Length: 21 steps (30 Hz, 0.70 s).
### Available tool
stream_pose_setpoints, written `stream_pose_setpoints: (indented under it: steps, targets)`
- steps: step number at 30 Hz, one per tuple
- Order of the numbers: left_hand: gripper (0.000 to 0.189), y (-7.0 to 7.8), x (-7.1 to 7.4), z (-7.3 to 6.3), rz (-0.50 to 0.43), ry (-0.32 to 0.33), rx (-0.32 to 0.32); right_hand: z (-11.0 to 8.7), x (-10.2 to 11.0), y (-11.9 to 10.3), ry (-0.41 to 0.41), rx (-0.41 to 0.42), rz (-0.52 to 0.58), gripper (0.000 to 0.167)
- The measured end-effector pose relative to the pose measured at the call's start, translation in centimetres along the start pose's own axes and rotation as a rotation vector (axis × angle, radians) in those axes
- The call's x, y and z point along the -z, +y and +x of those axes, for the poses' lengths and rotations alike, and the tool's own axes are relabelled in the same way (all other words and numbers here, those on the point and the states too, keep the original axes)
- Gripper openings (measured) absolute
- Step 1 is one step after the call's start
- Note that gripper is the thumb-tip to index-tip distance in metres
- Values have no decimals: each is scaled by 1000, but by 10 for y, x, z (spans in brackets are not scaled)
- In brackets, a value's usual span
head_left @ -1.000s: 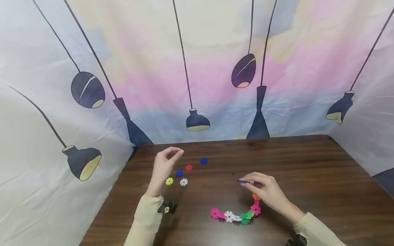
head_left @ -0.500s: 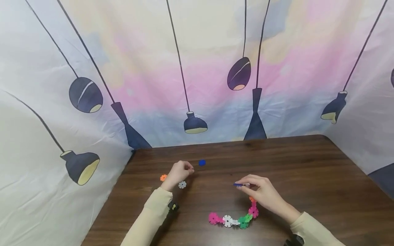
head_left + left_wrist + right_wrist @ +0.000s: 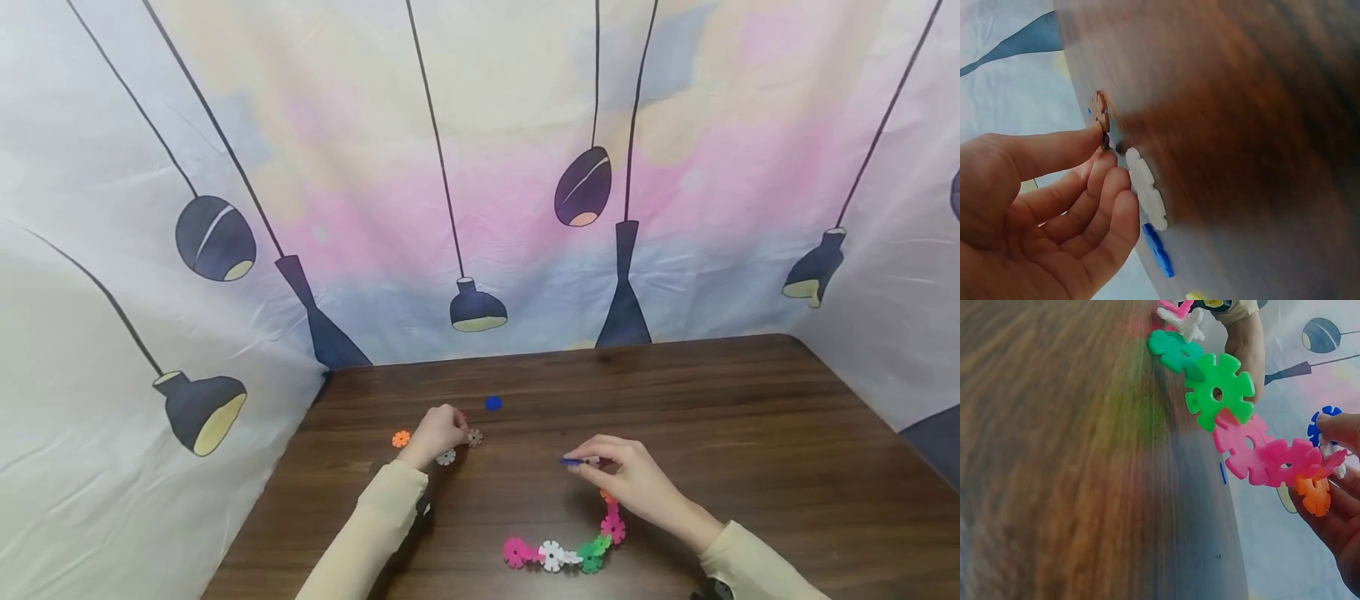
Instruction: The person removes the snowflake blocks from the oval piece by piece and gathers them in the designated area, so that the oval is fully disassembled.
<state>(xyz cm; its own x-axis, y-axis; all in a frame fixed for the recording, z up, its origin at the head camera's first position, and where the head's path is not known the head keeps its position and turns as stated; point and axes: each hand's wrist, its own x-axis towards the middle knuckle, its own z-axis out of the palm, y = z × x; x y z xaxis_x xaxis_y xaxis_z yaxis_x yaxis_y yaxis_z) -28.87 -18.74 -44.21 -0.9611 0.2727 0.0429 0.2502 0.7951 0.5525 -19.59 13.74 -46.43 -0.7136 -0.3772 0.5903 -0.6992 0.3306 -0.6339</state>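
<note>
Behind everything, a pastel backdrop (image 3: 510, 183) is hanging, with dark painted lamps (image 3: 583, 187) spreading across it. Below it, the brown desk (image 3: 712, 408) is carrying the work. Your pale sleeves (image 3: 371, 525) are reaching in over it from the near side.

Your right grip (image 3: 633, 475) is hovering over the desk, thumb and fingers nearly meeting, and is pinching a blue piece (image 3: 1322, 422); a white piece (image 3: 1335, 461) is showing just beside it, between thumb and fingers. Your left grip (image 3: 437, 433), farther left, is holding a brown piece (image 3: 1101, 112) by its edge, with the thumb pressing from one side and the other fingers curling loosely below. You cannot be sure whether that piece is touching the desk.

The chain (image 3: 551, 556) is curving in front of you, going from pink through white and green to pink again and rising to an orange part (image 3: 1315, 497) by your right fingers. The joint up there is partly hiding.

Of the single discs, the pale one (image 3: 446, 456) is lying just below your left grip, the orange disc (image 3: 401, 438) is sitting to its left, and the blue disc (image 3: 492, 403) is resting farther back.
</note>
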Motion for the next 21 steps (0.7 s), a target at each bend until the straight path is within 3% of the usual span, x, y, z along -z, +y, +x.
stream_pose_setpoints:
  steps: [5,10,14,17,21]
  targets:
    - [28,5,-4,2,28,25,-14,2,3,-3,17,-20,-7,18]
    - [26,2,-3,-1,41,45,34,4,0,-4,51,-71,-17,23]
    - [15,3,0,-3,51,102,49,7,-3,-3,81,-99,-28,21]
    - [6,10,-1,-8,13,147,27,7,-1,-3,87,-116,-35,19]
    - [4,27,-4,-16,-95,168,-54,1,4,-3,81,-125,-51,19]
